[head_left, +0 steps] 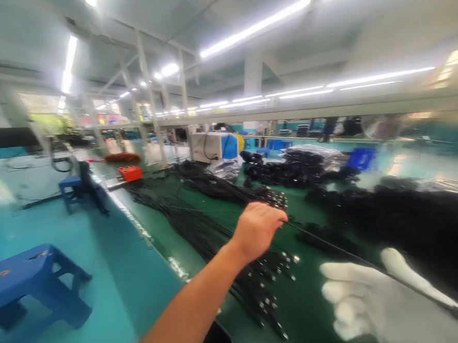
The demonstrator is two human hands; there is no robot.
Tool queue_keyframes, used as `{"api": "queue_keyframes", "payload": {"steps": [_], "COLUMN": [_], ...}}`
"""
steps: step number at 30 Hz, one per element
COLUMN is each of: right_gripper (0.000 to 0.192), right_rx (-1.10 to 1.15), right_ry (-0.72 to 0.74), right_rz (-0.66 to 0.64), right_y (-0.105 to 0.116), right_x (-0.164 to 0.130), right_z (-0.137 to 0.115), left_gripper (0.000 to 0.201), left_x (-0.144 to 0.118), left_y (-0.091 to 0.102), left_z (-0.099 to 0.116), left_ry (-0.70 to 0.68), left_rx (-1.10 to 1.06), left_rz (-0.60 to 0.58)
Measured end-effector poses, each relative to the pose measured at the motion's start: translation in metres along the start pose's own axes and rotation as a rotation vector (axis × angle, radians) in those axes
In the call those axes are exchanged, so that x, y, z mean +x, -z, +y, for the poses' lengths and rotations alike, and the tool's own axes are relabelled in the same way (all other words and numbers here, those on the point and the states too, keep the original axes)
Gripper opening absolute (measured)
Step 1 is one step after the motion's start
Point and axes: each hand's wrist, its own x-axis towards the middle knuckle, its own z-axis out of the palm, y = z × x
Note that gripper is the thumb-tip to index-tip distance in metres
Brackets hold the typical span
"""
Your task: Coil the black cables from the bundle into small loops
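The bare left hand [258, 229] pinches a thin black cable [334, 250]; the gloved right hand [371, 302], loosely curled, holds it too.

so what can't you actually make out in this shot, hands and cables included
- Head view, left hand: its fingertips curl away, so the pinch on the thin black cable is hidden.
- Head view, right hand in a white glove: cut off by the bottom edge and motion-blurred; its grip cannot be told.
- Head view, cable bundles: connector details too small.
- Head view, far machine: blurred.
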Motion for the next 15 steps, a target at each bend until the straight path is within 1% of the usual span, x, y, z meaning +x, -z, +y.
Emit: {"api": "queue_keyframes", "payload": {"steps": [1,2,3,4,5,6,8,10,11,13,15], "right_gripper": [0.078,0.073,0.063,0.048,0.039,0.037,0.035,0.036,0.036,0.036,0.036], "right_rx": [0.280,0.500,0.635,0.704,0.747,0.804,0.924,1.027,1.064,1.111,1.122], "right_ry": [-0.048,-0.077,-0.093,-0.104,-0.134,-0.155,-0.175,-0.184,-0.187,-0.193,-0.198], "right_rz": [-0.177,-0.302,-0.362,-0.435,-0.472,-0.513,-0.538,-0.557,-0.569,-0.588,-0.587], "right_y": [-0.005,-0.010,-0.016,-0.021,-0.025,-0.029,-0.035,-0.041,-0.043,-0.047,-0.048], "right_x": [-0.006,-0.012,-0.016,-0.017,-0.017,-0.016,-0.011,-0.007,-0.006,-0.005,-0.005], "right_z": [-0.008,-0.013,-0.016,-0.015,-0.012,-0.007,0.007,0.019,0.023,0.027,0.029], "left_gripper": [0.019,0.020,0.020,0.020,0.020,0.021,0.025,0.020,0.017,0.019,0.021], "left_x": [0.006,0.011,0.015,0.018,0.019,0.019,0.016,0.012,0.011,0.012,0.016], "left_y": [-0.002,-0.003,-0.005,-0.006,-0.007,-0.008,-0.009,-0.011,-0.012,-0.015,-0.018], "left_z": [0.004,0.007,0.010,0.014,0.019,0.026,0.043,0.060,0.066,0.073,0.075], "left_ry": [-0.011,-0.010,0.000,0.013,0.020,0.006,-0.058,-0.099,-0.099,-0.080,-0.076], "left_rx": [0.023,0.057,0.089,0.105,0.090,0.032,-0.121,-0.253,-0.295,-0.335,-0.329], "left_rz": [-0.005,-0.032,-0.069,-0.105,-0.144,-0.209,-0.395,-0.567,-0.623,-0.674,-0.694]}}
